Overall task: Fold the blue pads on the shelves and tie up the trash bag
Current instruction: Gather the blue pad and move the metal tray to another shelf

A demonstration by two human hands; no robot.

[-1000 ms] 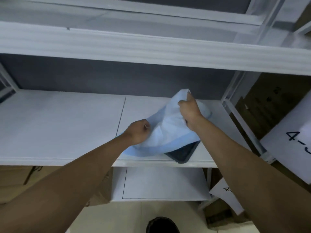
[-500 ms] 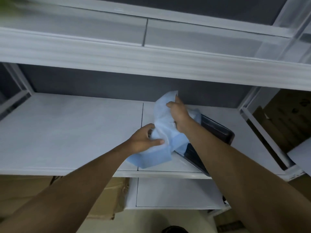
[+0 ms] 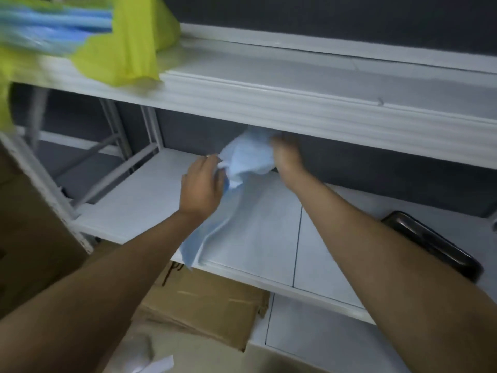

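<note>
A light blue pad is bunched up above the white middle shelf, its lower end trailing down to the shelf's front edge. My left hand grips its lower left part. My right hand, blurred, holds its upper right part just under the upper shelf. On the upper shelf at the far left lies a yellow-green trash bag with several blue pads showing in it.
A black tray lies on the middle shelf at the right. Flattened cardboard sits below the shelf, and a cardboard box stands at the left. Grey metal shelf struts cross the left end.
Both hands have carried the pad left along the shelf, away from the black tray, and bunched it higher. The view has swung left and up, bringing the trash bag into sight.
</note>
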